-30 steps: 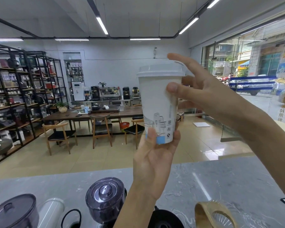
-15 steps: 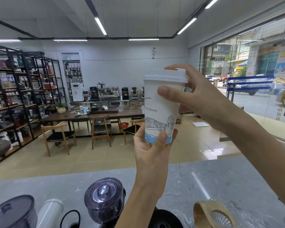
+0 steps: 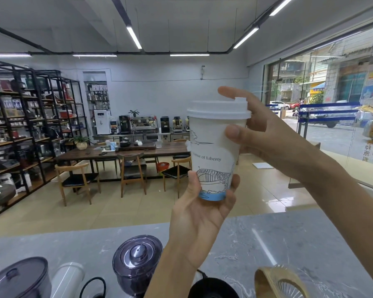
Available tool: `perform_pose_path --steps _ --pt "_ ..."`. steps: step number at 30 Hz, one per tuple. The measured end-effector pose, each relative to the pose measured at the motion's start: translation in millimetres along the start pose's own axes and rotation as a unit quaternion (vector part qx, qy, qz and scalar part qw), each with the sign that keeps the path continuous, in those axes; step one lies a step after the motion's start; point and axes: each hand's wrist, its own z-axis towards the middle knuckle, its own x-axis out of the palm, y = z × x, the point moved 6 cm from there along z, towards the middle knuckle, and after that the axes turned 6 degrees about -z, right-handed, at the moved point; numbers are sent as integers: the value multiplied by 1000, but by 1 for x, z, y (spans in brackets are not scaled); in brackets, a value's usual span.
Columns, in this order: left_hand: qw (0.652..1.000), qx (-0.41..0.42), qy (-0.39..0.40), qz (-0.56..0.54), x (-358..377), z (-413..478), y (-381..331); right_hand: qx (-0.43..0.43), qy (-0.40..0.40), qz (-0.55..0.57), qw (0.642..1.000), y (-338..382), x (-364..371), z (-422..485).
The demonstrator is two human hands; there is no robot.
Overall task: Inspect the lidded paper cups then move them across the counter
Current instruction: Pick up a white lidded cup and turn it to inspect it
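A white paper cup (image 3: pixel 213 151) with a white plastic lid, a blue base band, a bridge drawing and the words "Statue of Liberty" is held upright at eye level above the grey marble counter (image 3: pixel 289 239). My left hand (image 3: pixel 200 214) cradles its base from below, thumb and fingers around the bottom. My right hand (image 3: pixel 265 136) grips the upper part, thumb on the front wall, index finger over the lid's back edge. No other cups are in view.
On the counter's near edge stand a dark-lidded grinder (image 3: pixel 137 261), a lidded pot (image 3: pixel 19 278), a white cylinder (image 3: pixel 67 278), a black round item (image 3: pixel 212 289) and a wooden-rimmed dripper stand (image 3: pixel 278 282). Beyond are tables, chairs and shelves.
The cup has been turned in my hands, bringing the bridge drawing and lettering round to face me. It has sunk slightly and stands more upright.
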Motion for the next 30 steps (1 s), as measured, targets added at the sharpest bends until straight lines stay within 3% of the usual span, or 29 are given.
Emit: perform_pose_path --steps 5,7,10,13,15,19,23,27,30 --pt "966 177 -63 176 -6 -4 -8 27 -50 -66 996 1 8 -13" --pt "953 210 -63 211 -5 -9 -4 24 -80 -88 993 1 12 -17" --pt "973 138 -49 176 -4 -18 4 16 -80 -77 994 4 13 -19" --pt "998 21 -35 44 3 -26 9 13 -28 -55 998 6 19 -20" --pt "999 6 -33 -6 5 -32 6 11 -8 -37 999 6 27 -20" --pt "998 38 -46 -4 0 -44 -4 5 4 -24 1000 5 42 -19" --pt "990 102 -70 67 -4 -59 -24 20 28 -34 999 8 62 -16" --pt "947 193 -143 211 -6 -77 -56 46 -32 -116 992 10 90 -17" --pt "940 204 -148 228 -5 -96 -76 45 -61 -151 986 18 120 -16"
